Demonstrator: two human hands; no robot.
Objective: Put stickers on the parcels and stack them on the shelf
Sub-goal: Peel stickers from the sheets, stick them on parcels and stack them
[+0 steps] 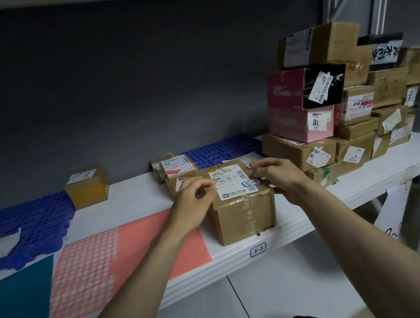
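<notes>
You face a white shelf (pixel 245 255) running across the middle of the frame, a "3-2" label (pixel 258 250) on its front edge. On it, lower left, lie a teal sheet (pixel 13 310) and a pink sticker sheet (pixel 109 261); blue perforated mats (pixel 23 227) sit behind. A cardboard parcel (pixel 241 208) stands at centre, a small box (pixel 88 186) further back, and stacked parcels (pixel 338 112) fill the right.
</notes>
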